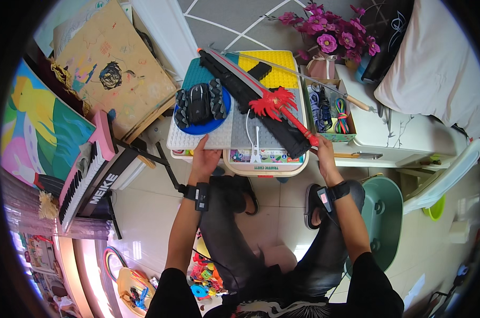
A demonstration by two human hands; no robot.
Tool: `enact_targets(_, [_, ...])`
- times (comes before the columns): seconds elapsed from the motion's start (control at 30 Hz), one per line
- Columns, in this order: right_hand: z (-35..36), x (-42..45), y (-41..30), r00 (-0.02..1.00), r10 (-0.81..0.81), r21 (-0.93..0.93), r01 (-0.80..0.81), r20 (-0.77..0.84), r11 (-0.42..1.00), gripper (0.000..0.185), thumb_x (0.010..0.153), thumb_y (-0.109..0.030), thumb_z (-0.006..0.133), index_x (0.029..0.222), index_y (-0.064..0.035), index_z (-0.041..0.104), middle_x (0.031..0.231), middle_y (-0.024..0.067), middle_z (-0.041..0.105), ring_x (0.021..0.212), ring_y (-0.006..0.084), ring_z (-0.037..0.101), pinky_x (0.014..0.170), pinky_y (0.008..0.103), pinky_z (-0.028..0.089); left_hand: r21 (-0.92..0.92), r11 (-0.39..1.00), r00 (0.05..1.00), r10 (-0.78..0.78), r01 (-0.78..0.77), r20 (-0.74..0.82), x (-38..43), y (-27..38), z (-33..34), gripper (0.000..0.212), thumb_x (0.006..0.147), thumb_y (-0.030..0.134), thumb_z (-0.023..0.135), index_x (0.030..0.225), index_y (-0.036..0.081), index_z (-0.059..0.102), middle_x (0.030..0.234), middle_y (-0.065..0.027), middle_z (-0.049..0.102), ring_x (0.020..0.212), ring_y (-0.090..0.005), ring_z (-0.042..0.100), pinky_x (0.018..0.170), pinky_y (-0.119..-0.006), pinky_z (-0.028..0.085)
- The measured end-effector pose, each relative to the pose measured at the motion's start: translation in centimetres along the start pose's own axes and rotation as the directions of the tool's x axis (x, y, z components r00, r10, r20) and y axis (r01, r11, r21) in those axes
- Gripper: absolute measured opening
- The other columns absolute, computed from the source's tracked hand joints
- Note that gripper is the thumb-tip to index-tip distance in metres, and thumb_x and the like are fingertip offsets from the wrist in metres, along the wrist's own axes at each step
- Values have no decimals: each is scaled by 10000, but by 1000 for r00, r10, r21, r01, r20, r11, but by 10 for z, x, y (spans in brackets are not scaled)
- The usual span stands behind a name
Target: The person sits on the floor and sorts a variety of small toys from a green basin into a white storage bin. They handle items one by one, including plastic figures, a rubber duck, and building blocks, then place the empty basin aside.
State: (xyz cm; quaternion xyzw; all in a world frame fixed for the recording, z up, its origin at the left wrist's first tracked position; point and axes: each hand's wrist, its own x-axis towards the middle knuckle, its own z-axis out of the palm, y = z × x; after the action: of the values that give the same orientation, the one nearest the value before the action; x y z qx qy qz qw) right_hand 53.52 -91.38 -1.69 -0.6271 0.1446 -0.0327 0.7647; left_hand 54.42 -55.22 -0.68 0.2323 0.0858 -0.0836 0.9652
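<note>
My left hand is at the front left edge of a studded building-block table top, with the thumb on top and fingers beneath. My right hand grips the same top's front right corner, beside the red pommel of a toy sword. The sword lies diagonally over a black toy gun. A black toy car with chunky wheels rests on a blue round lid at the left. White tongs or a similar tool hang over the front edge, above a printed board game.
An open box of cords stands on the white cabinet at right, near a flower pot. A pink keyboard and easel board stand left. A green tub is by my right leg; toys lie below left.
</note>
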Motion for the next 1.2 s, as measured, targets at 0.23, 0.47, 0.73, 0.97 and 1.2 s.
enact_targets(0.23, [8, -2, -14, 981, -185, -73, 189, 64, 979, 345, 985, -251, 423, 1008, 6, 652, 889, 39, 648, 786, 83, 562, 712, 222, 441, 102, 989, 991, 113, -106, -66, 7, -4, -3, 329, 911, 85, 545, 1219, -1, 469, 1278, -122, 520, 1205, -259, 477, 1044, -389, 372])
enact_targets(0.47, [5, 5, -19, 961, -254, -32, 259, 112, 965, 310, 978, -221, 435, 1002, 15, 634, 885, 40, 645, 822, 98, 573, 766, 229, 433, 71, 997, 994, 45, -38, -104, -2, -3, 5, 338, 896, 28, 533, 1224, -6, 457, 1269, -136, 517, 1197, -265, 482, 1040, -382, 381])
enact_targets(0.73, [-29, 37, -95, 598, -774, -744, 610, 208, 271, 284, 804, -26, 592, 1086, -19, 569, 1020, 138, 585, 958, 288, 561, 847, 355, 442, 55, 998, 995, 32, -27, -94, -2, -4, -2, 349, 890, 39, 541, 1224, -14, 456, 1290, -143, 499, 1214, -259, 464, 1052, -364, 363])
enact_targets(0.97, [-66, 103, -118, 744, -491, -891, 363, 453, -273, 459, 769, -236, 662, 1170, -74, 510, 1020, 139, 597, 1008, 316, 555, 869, 430, 440, -22, 1000, 986, -17, 13, -167, 2, -3, -10, 317, 879, 11, 549, 1187, -11, 482, 1254, -135, 533, 1193, -262, 487, 1041, -377, 379])
enact_targets(1.2, [-77, 121, -119, 654, -442, -773, 386, 614, -503, 225, 806, -228, 599, 892, -43, 505, 818, 131, 617, 661, 304, 629, 570, 397, 502, 13, 1000, 993, 11, -9, -121, 4, -8, -6, 284, 881, 11, 548, 1158, -21, 494, 1227, -135, 553, 1161, -266, 516, 1016, -377, 413])
